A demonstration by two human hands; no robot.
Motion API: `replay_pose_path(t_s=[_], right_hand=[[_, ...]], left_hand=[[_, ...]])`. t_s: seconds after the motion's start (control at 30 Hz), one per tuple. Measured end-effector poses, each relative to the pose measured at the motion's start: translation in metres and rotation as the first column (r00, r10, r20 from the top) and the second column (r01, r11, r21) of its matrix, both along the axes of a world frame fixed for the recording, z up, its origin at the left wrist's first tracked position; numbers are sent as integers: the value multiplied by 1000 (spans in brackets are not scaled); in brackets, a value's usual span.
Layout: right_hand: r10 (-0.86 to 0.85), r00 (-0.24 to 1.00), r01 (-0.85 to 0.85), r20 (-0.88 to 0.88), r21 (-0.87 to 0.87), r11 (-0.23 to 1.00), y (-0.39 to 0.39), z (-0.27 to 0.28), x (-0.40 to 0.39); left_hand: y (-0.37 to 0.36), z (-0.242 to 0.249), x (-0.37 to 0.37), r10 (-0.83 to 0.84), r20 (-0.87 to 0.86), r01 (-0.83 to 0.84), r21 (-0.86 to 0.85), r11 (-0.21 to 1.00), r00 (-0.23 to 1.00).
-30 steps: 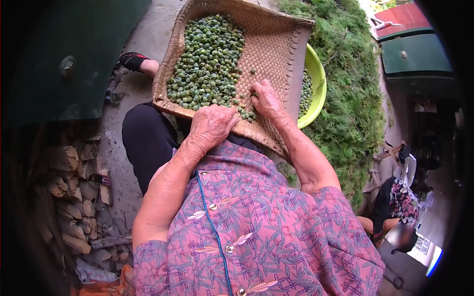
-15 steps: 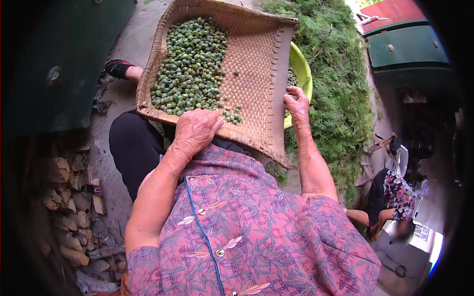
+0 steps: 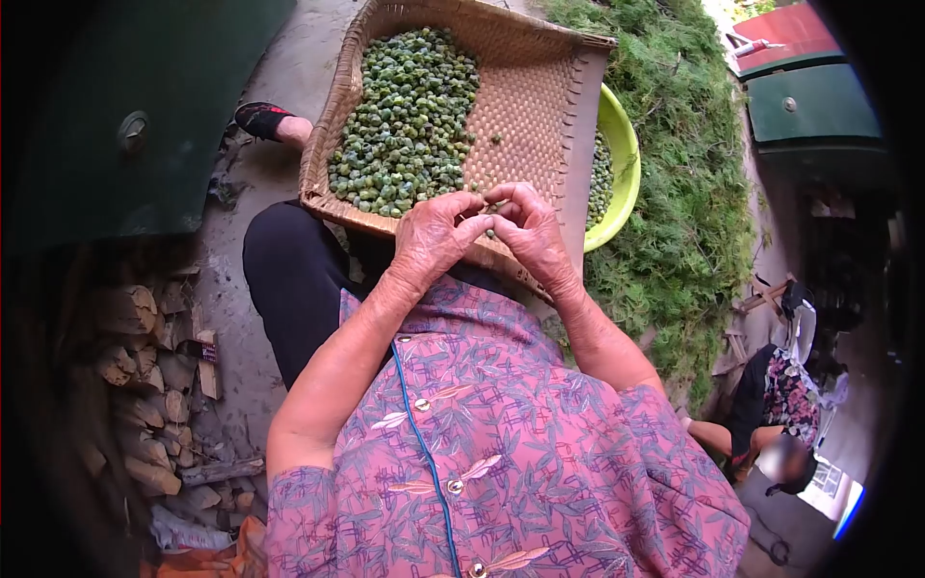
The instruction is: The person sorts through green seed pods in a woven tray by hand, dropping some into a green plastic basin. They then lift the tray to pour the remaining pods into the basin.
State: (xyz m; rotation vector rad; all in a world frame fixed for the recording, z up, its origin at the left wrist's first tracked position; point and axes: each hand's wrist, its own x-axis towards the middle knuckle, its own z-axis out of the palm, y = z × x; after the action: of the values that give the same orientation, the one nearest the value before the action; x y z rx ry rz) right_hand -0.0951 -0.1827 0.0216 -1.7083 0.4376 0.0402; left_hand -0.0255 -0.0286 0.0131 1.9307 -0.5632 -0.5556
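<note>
My left hand (image 3: 438, 236) and my right hand (image 3: 530, 231) meet over the near edge of a woven tray (image 3: 530, 106). The fingertips of both are pinched together and nearly touch; what lies between them is too small to make out. One small green fruit (image 3: 489, 233) shows just below the thumbs. A big heap of small green fruits (image 3: 405, 116) fills the tray's left side, with a few loose ones near my fingers. The tray rests over my lap, its flat right edge overlapping a yellow-green basin (image 3: 628, 178) that holds more small green fruits (image 3: 599, 178).
Cut green branches (image 3: 674, 154) cover the ground on the right. Split firewood (image 3: 145, 385) is stacked at lower left, below a dark green panel (image 3: 106, 58). Another person (image 3: 785, 405) sits at far right. Someone's shoe (image 3: 260, 121) shows left of the tray.
My right hand has come from the basin side of the tray to meet my left hand. My left hand has lifted off the tray's near rim into a pinch. The view has shifted slightly.
</note>
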Motion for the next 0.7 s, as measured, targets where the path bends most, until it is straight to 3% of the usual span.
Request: replay_pose_path(t_s=[0.07, 0.13, 0.2, 0.33, 0.4, 0.57, 0.7], right_hand=[[75, 992, -46, 99, -263, 964, 5, -2, 2], [71, 992, -42, 106, -254, 966, 8, 1, 3], [85, 993, -61, 77, -271, 961, 9, 4, 3], [52, 997, -41, 54, -201, 979, 7, 4, 2], [1, 1000, -1, -2, -18, 1000, 4, 0, 1], [-20, 1000, 20, 9, -9, 1000, 5, 4, 2], [-25, 1000, 26, 18, -51, 998, 11, 9, 5]], left_hand=[[0, -2, 0, 71, -59, -73, -42, 996, 996], [1, 0, 2, 87, -22, -88, -62, 994, 996], [1, 5, 2, 91, -53, -89, 36, 995, 994], [1, -2, 2, 140, -71, -143, -44, 989, 988], [4, -5, 4, 127, -107, -139, -117, 983, 986], [6, -1, 3, 129, -68, -138, -134, 981, 989], [8, -2, 2, 96, -144, -126, -212, 969, 985]])
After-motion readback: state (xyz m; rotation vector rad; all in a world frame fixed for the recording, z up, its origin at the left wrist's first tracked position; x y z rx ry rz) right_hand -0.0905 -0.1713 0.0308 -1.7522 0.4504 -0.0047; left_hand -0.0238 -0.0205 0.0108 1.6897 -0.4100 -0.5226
